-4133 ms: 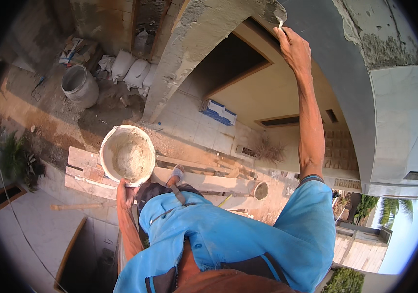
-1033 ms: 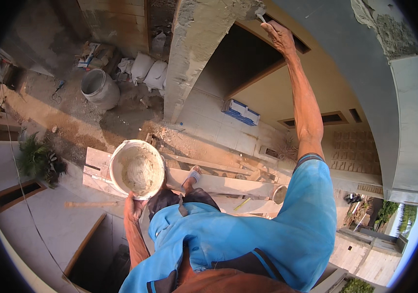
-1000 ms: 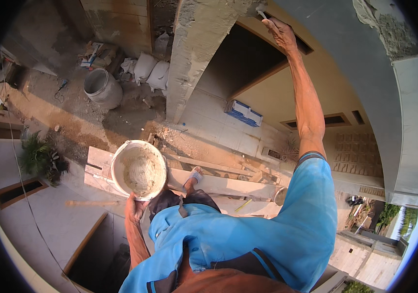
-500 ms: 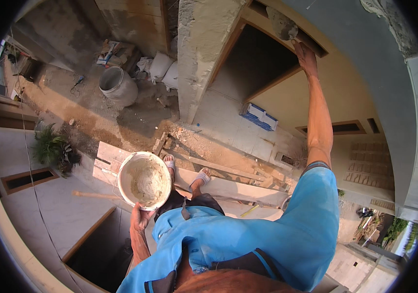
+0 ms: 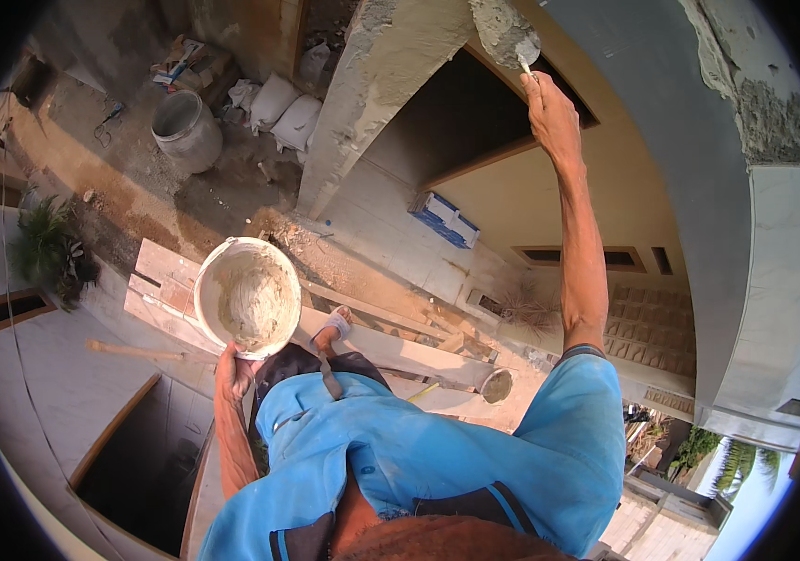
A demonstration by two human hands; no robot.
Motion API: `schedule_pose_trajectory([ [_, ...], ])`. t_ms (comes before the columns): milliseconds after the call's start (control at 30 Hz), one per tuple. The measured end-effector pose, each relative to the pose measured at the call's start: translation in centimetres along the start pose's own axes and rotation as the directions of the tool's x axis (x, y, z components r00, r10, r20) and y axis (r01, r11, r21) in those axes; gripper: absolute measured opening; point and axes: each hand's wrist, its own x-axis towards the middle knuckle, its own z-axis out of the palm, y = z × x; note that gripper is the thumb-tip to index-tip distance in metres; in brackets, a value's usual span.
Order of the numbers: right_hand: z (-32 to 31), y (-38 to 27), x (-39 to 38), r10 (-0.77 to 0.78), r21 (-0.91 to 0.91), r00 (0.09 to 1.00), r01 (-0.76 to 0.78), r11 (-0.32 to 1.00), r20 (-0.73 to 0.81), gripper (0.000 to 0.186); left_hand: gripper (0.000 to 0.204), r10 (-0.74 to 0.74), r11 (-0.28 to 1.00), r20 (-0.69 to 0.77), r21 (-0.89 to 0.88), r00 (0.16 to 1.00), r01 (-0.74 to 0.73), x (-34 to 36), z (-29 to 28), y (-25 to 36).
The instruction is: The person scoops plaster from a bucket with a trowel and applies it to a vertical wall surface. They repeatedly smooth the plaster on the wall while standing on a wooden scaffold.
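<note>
The left grip (image 5: 236, 373) clasps the bucket (image 5: 216, 288), mouth up, above the left end of the planks (image 5: 155, 266); beside the rough pillar's (image 5: 390, 75) upper right edge the trowel (image 5: 504, 33) slants up-left, blade outermost, handle clenched in the right grip (image 5: 555, 114), near a grey beam (image 5: 685, 150).

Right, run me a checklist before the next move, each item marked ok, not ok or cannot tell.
1. Trowel in the right hand: ok, fingers closed on its handle.
2. White bucket supported: ok, the left hand holds it at the near rim.
3. Mortar in the bucket: ok, some lies inside.
4. Mortar load on the trowel blade: cannot tell; it blends with the grey surface.
5. Both feet planted: cannot tell; one sandalled foot shows, the other is hidden.
6. Hands gloved: not ok, both are bare.
</note>
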Motion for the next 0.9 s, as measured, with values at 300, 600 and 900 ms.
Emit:
schedule_pose_trajectory([
  [300, 11.0, 1.7, -2.8, 0.026, -0.236, 0.964, 0.039, 0.971, 0.266, 0.043, 0.053, -0.038, 0.997, -0.005, -0.06, 0.999, 0.038, -0.3, -0.1, -0.1],
  [600, 0.3, 0.0, 0.0, -0.075, -0.158, 0.976, 0.043, 0.987, -0.203, 0.041, 0.05, -0.022, 1.0, -0.022, -0.017, 1.0, 0.022, 1.4, -2.7, -0.1],
  [900, -1.0, -2.4, 1.2, -0.016, -0.122, 0.989, -0.002, 0.993, -0.147, 0.042, 0.048, -0.048, 0.999, -0.033, 0.013, 0.998, 0.048, 1.0, -1.5, 0.4],
])
